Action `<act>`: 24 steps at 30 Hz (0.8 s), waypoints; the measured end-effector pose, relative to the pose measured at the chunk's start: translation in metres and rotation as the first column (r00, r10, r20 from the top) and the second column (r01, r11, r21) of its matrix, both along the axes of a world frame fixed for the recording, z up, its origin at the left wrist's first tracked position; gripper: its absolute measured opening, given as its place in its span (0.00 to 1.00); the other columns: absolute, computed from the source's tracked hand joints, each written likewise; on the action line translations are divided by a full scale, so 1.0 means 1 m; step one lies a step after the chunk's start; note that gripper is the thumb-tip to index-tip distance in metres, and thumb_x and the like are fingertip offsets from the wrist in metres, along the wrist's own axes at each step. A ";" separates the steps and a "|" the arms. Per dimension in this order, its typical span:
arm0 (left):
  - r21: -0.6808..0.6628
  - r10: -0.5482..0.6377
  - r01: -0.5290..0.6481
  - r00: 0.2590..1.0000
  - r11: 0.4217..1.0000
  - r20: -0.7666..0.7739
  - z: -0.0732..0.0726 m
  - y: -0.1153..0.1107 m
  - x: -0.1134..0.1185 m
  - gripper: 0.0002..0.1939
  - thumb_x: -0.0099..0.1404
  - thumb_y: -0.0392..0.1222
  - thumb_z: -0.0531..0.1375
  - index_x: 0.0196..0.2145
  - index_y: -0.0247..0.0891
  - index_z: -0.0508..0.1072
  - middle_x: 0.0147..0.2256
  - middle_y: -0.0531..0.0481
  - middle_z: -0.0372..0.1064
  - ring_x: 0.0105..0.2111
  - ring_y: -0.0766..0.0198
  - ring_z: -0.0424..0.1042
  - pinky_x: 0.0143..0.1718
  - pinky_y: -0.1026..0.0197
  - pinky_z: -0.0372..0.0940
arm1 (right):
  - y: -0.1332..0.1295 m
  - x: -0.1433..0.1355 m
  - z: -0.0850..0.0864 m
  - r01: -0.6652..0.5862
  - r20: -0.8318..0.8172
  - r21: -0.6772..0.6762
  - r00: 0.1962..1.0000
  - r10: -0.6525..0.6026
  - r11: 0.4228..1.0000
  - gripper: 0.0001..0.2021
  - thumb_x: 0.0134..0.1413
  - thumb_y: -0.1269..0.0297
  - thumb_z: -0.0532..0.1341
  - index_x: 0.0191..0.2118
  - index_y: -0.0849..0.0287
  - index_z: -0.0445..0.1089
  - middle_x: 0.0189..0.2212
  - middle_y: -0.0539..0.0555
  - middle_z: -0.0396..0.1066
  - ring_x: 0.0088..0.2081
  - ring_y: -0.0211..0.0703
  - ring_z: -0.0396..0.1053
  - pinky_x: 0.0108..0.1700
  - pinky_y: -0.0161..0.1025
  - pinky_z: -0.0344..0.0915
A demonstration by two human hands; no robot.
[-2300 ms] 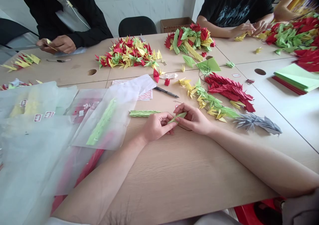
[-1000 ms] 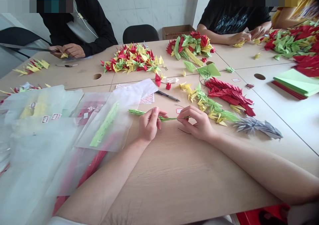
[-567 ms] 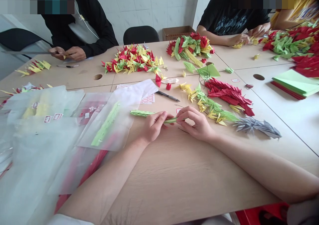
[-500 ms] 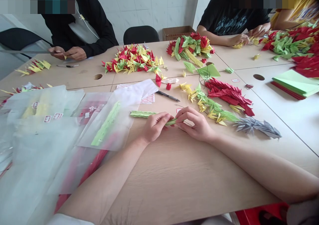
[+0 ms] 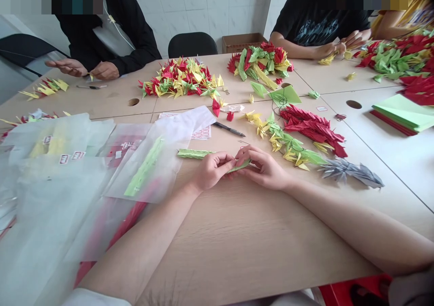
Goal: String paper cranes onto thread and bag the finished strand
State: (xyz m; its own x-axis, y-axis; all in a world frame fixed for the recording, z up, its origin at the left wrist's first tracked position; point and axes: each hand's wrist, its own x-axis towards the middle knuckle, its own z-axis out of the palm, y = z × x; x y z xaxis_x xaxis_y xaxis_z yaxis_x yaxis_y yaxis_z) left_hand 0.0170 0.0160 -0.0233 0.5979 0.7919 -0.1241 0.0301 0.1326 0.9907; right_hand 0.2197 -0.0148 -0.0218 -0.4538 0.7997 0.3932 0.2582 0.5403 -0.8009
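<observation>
Between my two hands is a small folded green paper piece (image 5: pixel 240 165). My left hand (image 5: pixel 214 168) pinches its left end between thumb and fingers. My right hand (image 5: pixel 262 167) has its fingers closed around the right end. Just behind my left hand, a green pleated paper strip (image 5: pixel 195 153) lies on the table. A black pen (image 5: pixel 229 129) rests beyond my hands. To the right lie a green and yellow paper garland (image 5: pixel 285 142), a bundle of red folded paper (image 5: pixel 313 127) and a grey folded paper piece (image 5: pixel 352 172).
Plastic sleeves (image 5: pixel 57 197) cover the table's left side. Heaps of folded paper, one red, yellow and green (image 5: pixel 181 77) and another (image 5: pixel 261 62), stand farther back. Green paper sheets (image 5: pixel 403 109) are stacked at right. People sit across the table, handling small paper pieces.
My right fingers have shifted on the green piece, which now shows more of a flat, tilted face between my hands. Across the table at left, a person's hand has opened outward.
</observation>
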 end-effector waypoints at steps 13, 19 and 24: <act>0.137 0.021 -0.005 0.993 0.991 -0.117 -0.002 -0.002 0.000 0.14 0.65 0.49 0.61 0.31 0.34 0.74 0.28 0.50 0.72 0.28 0.65 0.72 0.28 0.65 0.69 | -0.002 -0.001 -0.006 0.100 -0.055 -0.342 0.991 -0.126 0.934 0.04 0.57 0.65 0.62 0.37 0.60 0.71 0.35 0.54 0.70 0.34 0.40 0.70 0.35 0.36 0.68; 0.249 0.051 -0.006 0.983 0.969 -0.174 -0.001 -0.004 0.000 0.14 0.64 0.50 0.61 0.32 0.35 0.74 0.28 0.51 0.72 0.27 0.65 0.74 0.29 0.65 0.70 | 0.000 -0.002 -0.006 0.130 -0.060 -0.424 0.983 -0.171 0.896 0.11 0.56 0.56 0.64 0.34 0.60 0.71 0.25 0.49 0.67 0.26 0.36 0.64 0.25 0.33 0.60; 0.121 0.065 -0.049 0.989 0.991 -0.131 -0.005 -0.005 0.004 0.16 0.59 0.51 0.67 0.33 0.34 0.74 0.29 0.47 0.77 0.29 0.59 0.78 0.33 0.59 0.75 | 0.000 -0.001 -0.009 0.106 -0.111 -0.406 0.980 -0.164 0.908 0.12 0.58 0.54 0.63 0.35 0.58 0.65 0.28 0.50 0.67 0.28 0.37 0.65 0.27 0.33 0.61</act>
State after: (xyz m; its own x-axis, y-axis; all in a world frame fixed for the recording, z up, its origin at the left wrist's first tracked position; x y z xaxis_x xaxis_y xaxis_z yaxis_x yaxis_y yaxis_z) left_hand 0.0206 0.0114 -0.0280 0.5360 0.8378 -0.1044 0.1594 0.0211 0.9870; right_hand 0.2187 -0.0144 -0.0309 -0.2946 0.9521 0.0824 0.1768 0.1390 -0.9744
